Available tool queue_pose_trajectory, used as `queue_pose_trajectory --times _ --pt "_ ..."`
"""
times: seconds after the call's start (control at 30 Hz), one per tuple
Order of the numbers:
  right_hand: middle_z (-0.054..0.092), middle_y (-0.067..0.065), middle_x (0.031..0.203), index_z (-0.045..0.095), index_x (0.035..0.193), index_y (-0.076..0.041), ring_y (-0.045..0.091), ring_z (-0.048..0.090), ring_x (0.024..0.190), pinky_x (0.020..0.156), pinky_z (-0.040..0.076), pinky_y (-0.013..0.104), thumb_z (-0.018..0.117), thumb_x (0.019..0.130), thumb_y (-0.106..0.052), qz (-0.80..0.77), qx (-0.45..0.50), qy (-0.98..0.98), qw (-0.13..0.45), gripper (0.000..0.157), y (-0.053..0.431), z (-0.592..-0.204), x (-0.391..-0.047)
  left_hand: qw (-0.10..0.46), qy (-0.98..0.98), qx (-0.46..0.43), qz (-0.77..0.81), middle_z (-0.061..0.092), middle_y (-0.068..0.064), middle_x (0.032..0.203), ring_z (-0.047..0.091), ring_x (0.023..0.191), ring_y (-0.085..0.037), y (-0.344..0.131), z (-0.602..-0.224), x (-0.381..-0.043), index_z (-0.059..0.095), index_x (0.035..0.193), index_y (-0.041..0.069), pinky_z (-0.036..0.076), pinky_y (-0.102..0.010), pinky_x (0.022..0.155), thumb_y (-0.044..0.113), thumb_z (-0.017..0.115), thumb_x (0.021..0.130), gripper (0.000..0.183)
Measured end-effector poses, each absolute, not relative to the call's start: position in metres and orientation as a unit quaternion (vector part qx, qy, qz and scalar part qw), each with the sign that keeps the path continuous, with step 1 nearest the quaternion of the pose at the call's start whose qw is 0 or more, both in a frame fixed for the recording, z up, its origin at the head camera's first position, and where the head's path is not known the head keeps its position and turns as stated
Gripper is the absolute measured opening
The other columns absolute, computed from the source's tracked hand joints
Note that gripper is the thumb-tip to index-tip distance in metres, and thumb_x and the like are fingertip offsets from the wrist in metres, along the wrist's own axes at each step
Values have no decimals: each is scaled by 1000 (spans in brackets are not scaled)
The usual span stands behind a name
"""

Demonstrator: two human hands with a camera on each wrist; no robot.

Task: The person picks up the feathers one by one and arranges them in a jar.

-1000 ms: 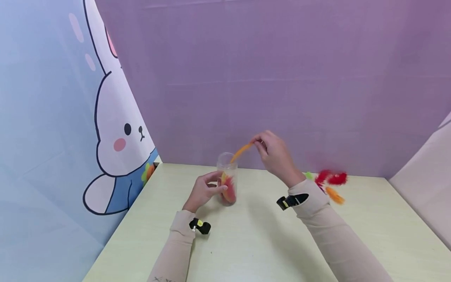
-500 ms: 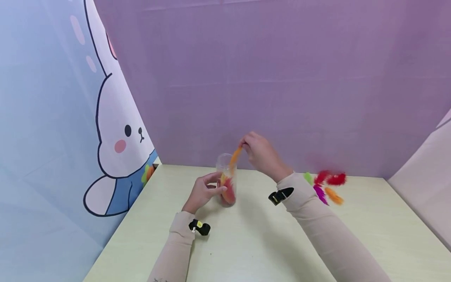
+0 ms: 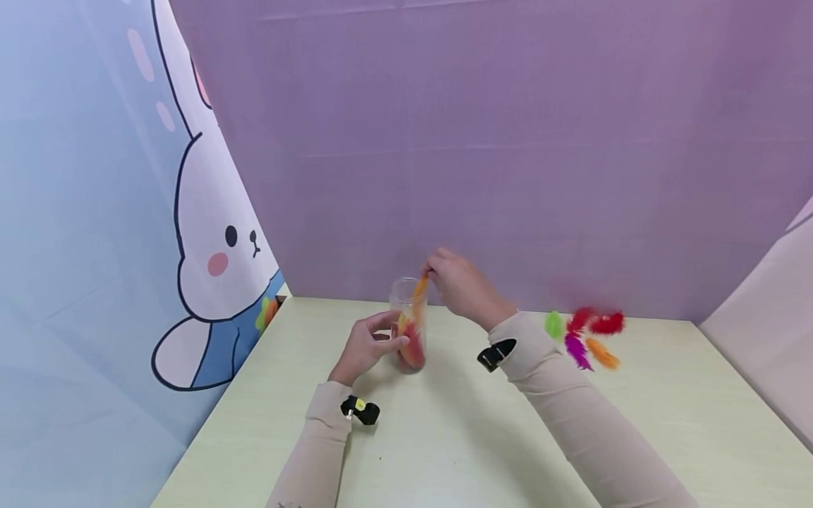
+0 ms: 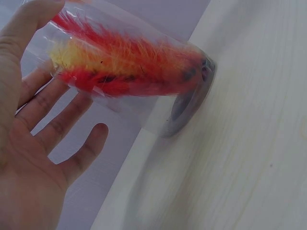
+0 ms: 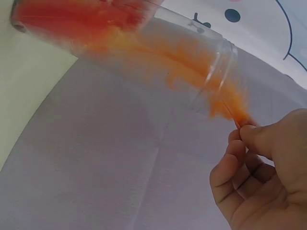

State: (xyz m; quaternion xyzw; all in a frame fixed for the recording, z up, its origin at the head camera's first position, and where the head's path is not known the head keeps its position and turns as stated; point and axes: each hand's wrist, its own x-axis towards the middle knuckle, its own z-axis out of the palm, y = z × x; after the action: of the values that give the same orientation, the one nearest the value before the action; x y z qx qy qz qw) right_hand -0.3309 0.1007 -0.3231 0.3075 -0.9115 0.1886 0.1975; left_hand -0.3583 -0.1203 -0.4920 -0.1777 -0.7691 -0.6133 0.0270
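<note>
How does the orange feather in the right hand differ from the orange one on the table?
The held feather is pinched by the right hand; the loose feather lies on the table. The held feather reaches into the jar; the loose feather is outside it. Both are orange.

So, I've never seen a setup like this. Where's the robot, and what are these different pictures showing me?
There's no robot here, just a person's two bare hands. The wide picture comes from a camera worn on the head, looking forward and down. The two close-ups come from cameras worn on each wrist.

The left hand steadies a clear jar standing on the table, with red and yellow feathers inside. The right hand pinches one end of an orange feather, most of which is inside the jar.

To the right lie loose feathers: green, purple, red and another orange one.
</note>
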Motion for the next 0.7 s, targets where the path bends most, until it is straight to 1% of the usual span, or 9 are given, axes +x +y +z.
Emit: queue_pose_trajectory --times 0.2,0.37,0.6,0.7 --pt "65 8 102 72 103 -6 27 67 93 86 59 41 60 102 -5 167 298 -924 172 12 97 -328 -332 21 -770 -174 -613 74 -2 122 67 111 -19 -121 -492 -359 71 130 20 60 -33 93 31 89 80 54" --pt "65 7 104 72 103 -7 26 67 94 84 59 41 59 103 -7 157 300 -927 162 13 95 -330 -331 27 -769 -179 -613 74 -4 123 67 110 -18 -121 -493 -360 70 132 16 60 -33 93 28 89 81 55" --pt "65 6 107 73 109 -8 25 67 96 84 58 40 61 102 -10 165 301 -924 168 14 95 -333 -332 31 -765 -184 -617 74 -7 123 67 109 -17 -121 -493 -359 69 133 15 60 -35 93 25 88 81 56" --pt "65 6 106 72 110 -7 24 66 95 84 58 40 60 103 -10 182 301 -919 177 14 97 -335 -333 32 -765 -184 -616 74 -7 123 68 109 -17 -121 -493 -359 68 133 14 60 -35 93 25 89 81 57"
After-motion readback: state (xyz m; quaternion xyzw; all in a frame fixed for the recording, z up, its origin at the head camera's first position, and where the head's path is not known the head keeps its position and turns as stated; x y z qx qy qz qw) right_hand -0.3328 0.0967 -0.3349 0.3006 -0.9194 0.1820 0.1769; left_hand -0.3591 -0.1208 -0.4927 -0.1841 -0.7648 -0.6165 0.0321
